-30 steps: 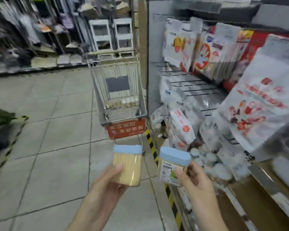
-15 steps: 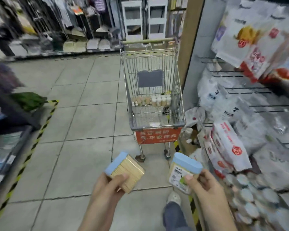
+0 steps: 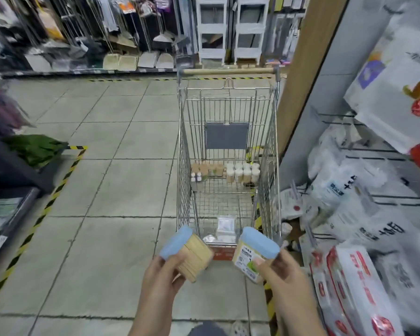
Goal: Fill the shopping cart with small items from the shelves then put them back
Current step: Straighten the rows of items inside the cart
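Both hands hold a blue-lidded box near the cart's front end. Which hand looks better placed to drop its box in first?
Probably the right hand: its box overlaps the cart basket's near end, while the left hand holds its box tilted, at the cart's left edge.

The shopping cart (image 3: pixel 228 151) stands on the tiled floor (image 3: pixel 107 190) just left of the shelves (image 3: pixel 374 190), small jars (image 3: pixel 226 172) along its far end, packets (image 3: pixel 224 227) at its near end.
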### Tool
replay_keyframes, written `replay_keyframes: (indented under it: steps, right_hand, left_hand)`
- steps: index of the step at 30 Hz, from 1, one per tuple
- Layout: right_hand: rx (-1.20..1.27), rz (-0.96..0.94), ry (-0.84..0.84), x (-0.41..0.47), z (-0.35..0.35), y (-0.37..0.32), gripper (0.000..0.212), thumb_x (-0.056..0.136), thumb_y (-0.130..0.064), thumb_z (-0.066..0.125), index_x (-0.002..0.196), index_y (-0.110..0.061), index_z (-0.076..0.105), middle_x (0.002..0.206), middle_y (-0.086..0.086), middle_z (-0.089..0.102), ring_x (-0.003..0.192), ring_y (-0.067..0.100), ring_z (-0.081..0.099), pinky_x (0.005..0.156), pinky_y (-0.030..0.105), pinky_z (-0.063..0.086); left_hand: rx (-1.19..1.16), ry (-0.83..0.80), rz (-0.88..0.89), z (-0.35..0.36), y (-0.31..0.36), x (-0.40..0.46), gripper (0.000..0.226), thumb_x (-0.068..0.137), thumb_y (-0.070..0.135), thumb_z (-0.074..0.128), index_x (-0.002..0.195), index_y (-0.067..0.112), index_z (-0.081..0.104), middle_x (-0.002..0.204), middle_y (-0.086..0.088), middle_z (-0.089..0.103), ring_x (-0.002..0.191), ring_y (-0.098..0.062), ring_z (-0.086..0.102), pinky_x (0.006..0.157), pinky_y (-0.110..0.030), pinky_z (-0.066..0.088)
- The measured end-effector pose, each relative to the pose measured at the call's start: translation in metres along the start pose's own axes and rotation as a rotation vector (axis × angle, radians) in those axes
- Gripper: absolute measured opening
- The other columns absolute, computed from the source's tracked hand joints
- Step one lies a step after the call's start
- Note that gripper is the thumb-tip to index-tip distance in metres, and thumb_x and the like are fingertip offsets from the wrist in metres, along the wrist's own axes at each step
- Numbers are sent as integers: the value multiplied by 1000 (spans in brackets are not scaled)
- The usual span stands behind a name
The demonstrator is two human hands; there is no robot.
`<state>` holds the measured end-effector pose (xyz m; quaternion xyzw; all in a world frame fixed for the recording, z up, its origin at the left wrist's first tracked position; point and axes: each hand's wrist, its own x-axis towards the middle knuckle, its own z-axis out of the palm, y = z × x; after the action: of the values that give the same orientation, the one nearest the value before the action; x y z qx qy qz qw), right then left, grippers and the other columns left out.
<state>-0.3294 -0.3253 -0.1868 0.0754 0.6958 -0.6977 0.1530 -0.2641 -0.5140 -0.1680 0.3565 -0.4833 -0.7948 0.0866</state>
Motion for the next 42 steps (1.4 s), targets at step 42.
replay_keyframes:
  steps: [42]
  right_hand:
    - [-444,273,-33,545,126,229,32,89,2,61,116,-16,58,89,-15,62,80,-7,60,62,2,43]
  left_hand:
    - [859,218,-36,114,-186,580,26,81,50,67,98,31,68,76,7,67,70,-13,62,59,-27,50]
